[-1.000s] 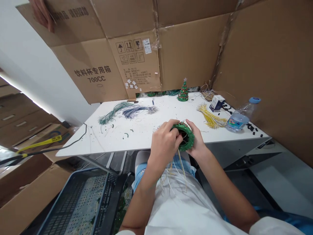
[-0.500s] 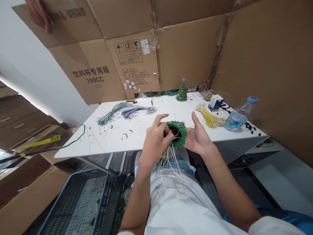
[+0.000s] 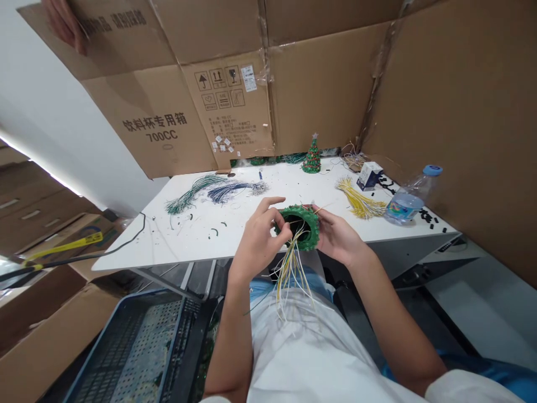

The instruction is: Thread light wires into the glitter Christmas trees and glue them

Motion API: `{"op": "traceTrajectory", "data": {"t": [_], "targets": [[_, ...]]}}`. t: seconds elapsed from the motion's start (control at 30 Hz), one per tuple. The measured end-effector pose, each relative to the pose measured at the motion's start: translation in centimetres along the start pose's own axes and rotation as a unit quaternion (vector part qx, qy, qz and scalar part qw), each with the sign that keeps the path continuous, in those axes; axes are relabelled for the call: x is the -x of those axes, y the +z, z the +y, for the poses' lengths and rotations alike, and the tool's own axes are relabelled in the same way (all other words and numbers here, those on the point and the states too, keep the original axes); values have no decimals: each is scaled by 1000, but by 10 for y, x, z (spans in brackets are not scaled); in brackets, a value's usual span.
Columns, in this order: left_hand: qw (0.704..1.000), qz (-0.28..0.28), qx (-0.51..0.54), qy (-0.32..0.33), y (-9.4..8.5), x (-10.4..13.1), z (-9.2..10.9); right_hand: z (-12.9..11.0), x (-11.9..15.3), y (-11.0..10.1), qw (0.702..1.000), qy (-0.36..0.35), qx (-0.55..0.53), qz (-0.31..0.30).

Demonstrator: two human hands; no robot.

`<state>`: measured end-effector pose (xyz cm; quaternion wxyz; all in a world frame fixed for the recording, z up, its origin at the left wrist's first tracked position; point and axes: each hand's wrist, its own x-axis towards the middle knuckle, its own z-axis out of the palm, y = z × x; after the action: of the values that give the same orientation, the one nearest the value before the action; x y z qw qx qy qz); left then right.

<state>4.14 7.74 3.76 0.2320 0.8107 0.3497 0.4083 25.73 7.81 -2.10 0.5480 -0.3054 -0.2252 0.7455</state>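
Observation:
A hollow green Christmas tree ornament [image 3: 311, 236] lies tipped in front of my chest, its open base facing me. A bunch of yellow and white wires [image 3: 289, 271] hangs out of the dark opening toward my lap. My right hand [image 3: 339, 238] is closed on the tree's far right side, the thumb on top, where a thin wire end pokes out; its other fingers are partly hidden. At the left of the opening, my left hand [image 3: 262, 235] pinches what looks like a thin wire between thumb and forefinger, another finger stretched out.
On the white table [image 3: 168, 243] are green wires [image 3: 195, 193], blue wires [image 3: 235, 191], yellow wires [image 3: 359, 200], a finished tree [image 3: 312, 158], a small box [image 3: 370, 176] and a water bottle [image 3: 408, 202]. Cardboard [image 3: 323, 95] stands behind. Another person's hand [image 3: 65, 25] grips its top. A blue crate [image 3: 121, 305] sits lower left.
My right hand has gone from spread fingers to a hold on the tree, thumb down on it. My left fingertips have drawn back from inside the opening toward its left rim.

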Motion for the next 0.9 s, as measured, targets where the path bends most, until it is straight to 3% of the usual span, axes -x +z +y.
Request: {"op": "traceTrajectory", "data": {"t": [0.1, 0.3, 0.6, 0.73, 0.8, 0.9], "targets": [[1000, 1, 0, 15, 2, 1, 7, 11, -6, 3, 999, -44, 3, 31], [999, -23, 19, 43, -3, 4, 12, 14, -7, 5, 998, -59, 9, 31], [983, -72, 169, 18, -22, 5, 4, 10, -1, 6, 994, -102, 14, 42], [990, -81, 103, 45, -32, 6, 1, 11, 0, 10, 990, -126, 11, 66], [996, -56, 36, 61, -33, 6, 1, 12, 2, 15, 985, -148, 24, 84], [996, 33, -42, 76, -29, 7, 6, 14, 6, 23, 979, -171, 41, 104]]}}
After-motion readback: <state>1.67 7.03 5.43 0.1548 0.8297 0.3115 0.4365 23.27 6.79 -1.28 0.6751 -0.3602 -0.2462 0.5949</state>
